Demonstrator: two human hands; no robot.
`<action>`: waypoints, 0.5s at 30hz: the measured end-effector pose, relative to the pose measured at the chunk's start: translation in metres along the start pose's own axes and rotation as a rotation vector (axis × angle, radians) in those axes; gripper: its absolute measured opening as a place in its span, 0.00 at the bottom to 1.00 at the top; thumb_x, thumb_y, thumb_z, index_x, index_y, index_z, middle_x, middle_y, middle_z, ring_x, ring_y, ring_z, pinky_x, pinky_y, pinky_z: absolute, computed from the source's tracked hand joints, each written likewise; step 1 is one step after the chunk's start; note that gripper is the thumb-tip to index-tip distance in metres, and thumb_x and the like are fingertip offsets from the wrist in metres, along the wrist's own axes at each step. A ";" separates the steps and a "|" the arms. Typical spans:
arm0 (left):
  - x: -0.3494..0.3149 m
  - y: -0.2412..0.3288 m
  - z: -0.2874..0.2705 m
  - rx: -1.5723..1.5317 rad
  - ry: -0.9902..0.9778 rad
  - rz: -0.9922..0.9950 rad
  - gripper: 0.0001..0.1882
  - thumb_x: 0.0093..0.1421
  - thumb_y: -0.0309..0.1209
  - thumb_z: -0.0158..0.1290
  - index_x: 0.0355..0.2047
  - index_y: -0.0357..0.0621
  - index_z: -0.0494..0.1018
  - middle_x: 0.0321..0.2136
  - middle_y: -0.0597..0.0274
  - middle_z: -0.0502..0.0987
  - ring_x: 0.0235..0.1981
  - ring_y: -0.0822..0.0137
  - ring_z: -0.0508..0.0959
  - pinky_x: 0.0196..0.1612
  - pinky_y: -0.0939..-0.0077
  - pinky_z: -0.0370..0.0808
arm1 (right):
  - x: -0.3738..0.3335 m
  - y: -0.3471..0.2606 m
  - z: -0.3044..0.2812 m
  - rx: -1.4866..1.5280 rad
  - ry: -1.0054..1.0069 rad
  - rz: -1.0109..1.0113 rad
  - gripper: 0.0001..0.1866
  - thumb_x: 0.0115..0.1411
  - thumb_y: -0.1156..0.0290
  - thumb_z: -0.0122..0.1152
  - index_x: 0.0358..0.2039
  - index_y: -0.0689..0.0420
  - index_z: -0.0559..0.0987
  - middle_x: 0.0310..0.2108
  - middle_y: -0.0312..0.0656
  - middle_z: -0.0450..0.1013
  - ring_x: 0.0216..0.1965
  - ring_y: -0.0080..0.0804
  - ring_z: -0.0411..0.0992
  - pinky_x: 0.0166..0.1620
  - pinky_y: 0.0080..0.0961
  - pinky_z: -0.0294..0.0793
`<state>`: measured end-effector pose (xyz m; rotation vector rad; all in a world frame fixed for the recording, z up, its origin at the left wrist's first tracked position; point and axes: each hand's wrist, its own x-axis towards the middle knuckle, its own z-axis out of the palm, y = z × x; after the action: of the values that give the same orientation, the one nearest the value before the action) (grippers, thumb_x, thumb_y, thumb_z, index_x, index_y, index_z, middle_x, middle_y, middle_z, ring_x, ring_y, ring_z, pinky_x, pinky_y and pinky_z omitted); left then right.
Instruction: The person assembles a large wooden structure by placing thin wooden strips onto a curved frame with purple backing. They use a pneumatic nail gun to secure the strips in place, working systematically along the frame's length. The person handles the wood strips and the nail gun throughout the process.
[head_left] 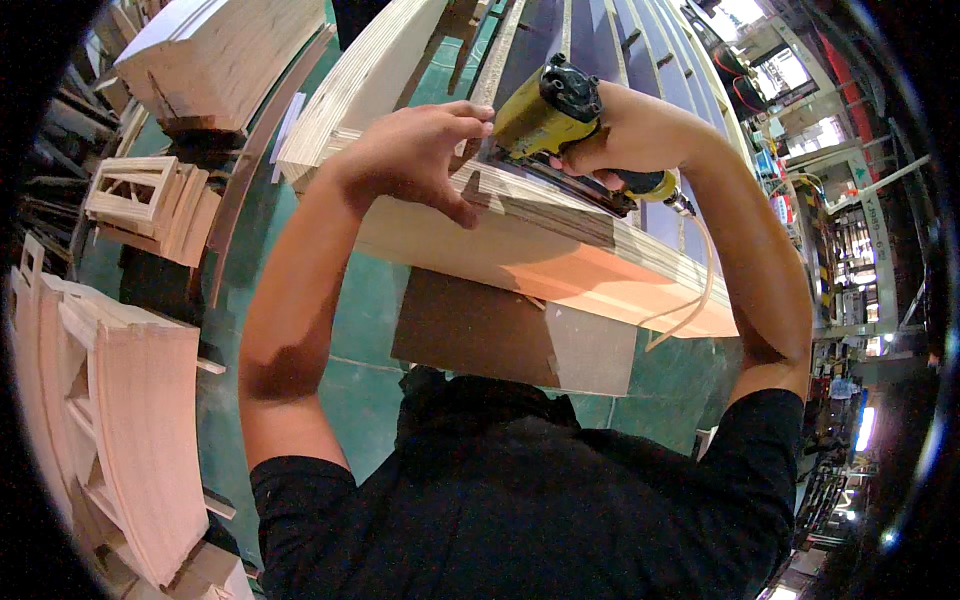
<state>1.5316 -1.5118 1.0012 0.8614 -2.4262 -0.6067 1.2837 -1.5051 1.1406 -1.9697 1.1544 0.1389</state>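
Note:
My right hand (640,130) is wrapped around the handle of a yellow and black air nail gun (540,120). A pale air hose (711,262) runs from the end of the handle down over the near side of the work. Below the gun lies a layered plywood frame (560,262), its near edge crossing in front of me. My left hand (415,155) is over the frame's left corner, thumb and fingers spread apart, with nothing visibly gripped. Its fingertips are close to the gun's left end; whether they touch the wood is hard to tell.
Grey panels with pale slats (590,40) stretch away beyond the frame. Stacked wooden frames (150,200) and a large curved wooden piece (150,430) stand at left. A brown board (470,330) lies on the green floor (365,320) near me. Shelving and equipment line the right.

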 end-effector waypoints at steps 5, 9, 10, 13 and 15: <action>0.002 0.007 -0.004 0.022 -0.036 -0.032 0.50 0.30 0.49 0.78 0.54 0.39 0.75 0.55 0.56 0.75 0.51 0.49 0.78 0.53 0.60 0.77 | 0.012 -0.003 0.004 0.020 -0.027 0.009 0.17 0.55 0.78 0.66 0.46 0.62 0.79 0.29 0.35 0.77 0.19 0.20 0.70 0.22 0.21 0.70; 0.001 0.003 -0.002 0.100 -0.032 -0.059 0.48 0.31 0.53 0.78 0.51 0.40 0.77 0.52 0.56 0.76 0.51 0.49 0.78 0.52 0.60 0.77 | 0.019 -0.002 0.007 0.003 0.008 -0.015 0.15 0.55 0.76 0.66 0.44 0.63 0.79 0.22 0.34 0.74 0.17 0.19 0.69 0.20 0.22 0.69; 0.001 0.001 -0.001 0.100 -0.019 -0.039 0.47 0.31 0.53 0.78 0.50 0.40 0.77 0.51 0.56 0.76 0.51 0.49 0.78 0.52 0.59 0.77 | 0.020 -0.003 0.006 -0.001 0.011 -0.010 0.15 0.55 0.76 0.66 0.44 0.63 0.79 0.22 0.34 0.74 0.17 0.19 0.69 0.20 0.22 0.69; 0.002 -0.005 0.003 0.097 0.005 -0.007 0.46 0.31 0.54 0.77 0.49 0.41 0.78 0.49 0.56 0.77 0.50 0.49 0.79 0.51 0.59 0.77 | 0.020 -0.007 0.003 -0.017 -0.052 0.061 0.17 0.55 0.80 0.66 0.46 0.63 0.78 0.32 0.36 0.78 0.20 0.20 0.71 0.22 0.20 0.71; 0.002 0.001 0.001 0.092 -0.003 -0.023 0.45 0.31 0.53 0.77 0.48 0.41 0.78 0.48 0.55 0.78 0.50 0.48 0.79 0.51 0.58 0.77 | 0.021 -0.005 0.002 -0.025 -0.054 0.056 0.16 0.55 0.79 0.66 0.46 0.64 0.78 0.31 0.36 0.78 0.20 0.20 0.71 0.22 0.20 0.71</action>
<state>1.5288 -1.5120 1.0017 0.9267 -2.4665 -0.5089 1.2999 -1.5173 1.1321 -1.9446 1.1787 0.2352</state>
